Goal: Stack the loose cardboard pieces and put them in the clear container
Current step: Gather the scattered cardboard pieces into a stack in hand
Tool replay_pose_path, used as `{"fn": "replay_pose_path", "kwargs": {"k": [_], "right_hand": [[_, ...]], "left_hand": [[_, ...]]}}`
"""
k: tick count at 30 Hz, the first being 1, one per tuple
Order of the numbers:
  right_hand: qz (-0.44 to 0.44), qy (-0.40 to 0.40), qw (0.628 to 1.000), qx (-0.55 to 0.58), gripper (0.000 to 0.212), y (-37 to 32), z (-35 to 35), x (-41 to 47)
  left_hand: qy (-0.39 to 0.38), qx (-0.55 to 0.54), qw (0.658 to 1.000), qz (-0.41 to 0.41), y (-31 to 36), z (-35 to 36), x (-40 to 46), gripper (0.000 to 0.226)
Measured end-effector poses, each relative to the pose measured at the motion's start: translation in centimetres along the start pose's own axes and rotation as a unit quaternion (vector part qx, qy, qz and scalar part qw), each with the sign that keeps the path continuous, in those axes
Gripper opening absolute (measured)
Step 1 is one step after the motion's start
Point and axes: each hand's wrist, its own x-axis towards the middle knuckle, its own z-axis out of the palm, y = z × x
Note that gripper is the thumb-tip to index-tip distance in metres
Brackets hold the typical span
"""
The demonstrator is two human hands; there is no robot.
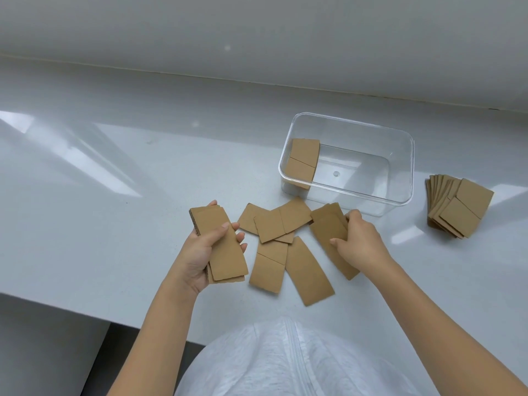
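Shirt [291, 364]: white, nearest the camera, at the near edge of the counter [114, 195].
Left hand [205, 252]: left of the container and nearer than it, thumb and fingers clamped on a stack [221, 244] of cardboard pieces held above the counter.
Loose pieces [281, 247]: flat on the counter between the two hands, overlapping, just in front of the container.
Right hand [358, 241]: in front of the container's near wall, fingers closed on the edge of a few pieces [328, 232] that lie on the counter.
Writing: none readable on any piece.
Container [400, 178]: clear, open-topped, beyond the loose pieces.
Contents: a small stack [303, 161] leaning against the container's left wall; the other floor space is bare.
Fanned pile [457, 207]: on the counter right of the container, apart from it.
Wall [257, 38]: pale, behind the container.
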Motion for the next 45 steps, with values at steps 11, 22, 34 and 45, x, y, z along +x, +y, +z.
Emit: {"fn": "replay_pose_path", "kwargs": {"k": [11, 22, 34, 45], "right_hand": [[-0.074, 0.029, 0.971, 0.226, 0.011, -0.9, -4.2, -2.8], [-0.116, -0.119, 0.863, 0.477, 0.025, -8.0, -2.5, -6.2], [-0.246, 0.165, 0.925, 0.237, 0.013, -9.0, -3.1, -8.0], [-0.327, -0.096, 0.939, 0.038, 0.021, -10.8, -2.0, -7.8]], "left_hand": [[-0.039, 0.032, 0.999, 0.003, 0.1, 1.3, -0.4, 0.057], [-0.182, -0.005, 0.982, 0.043, -0.6, 3.4, -1.7, 0.1], [-0.168, -0.049, 0.98, 0.098, -1.4, 3.9, -2.4, 0.09], [-0.141, 0.17, 0.966, 0.136, -2.3, 4.7, -1.4, 0.101]]}}
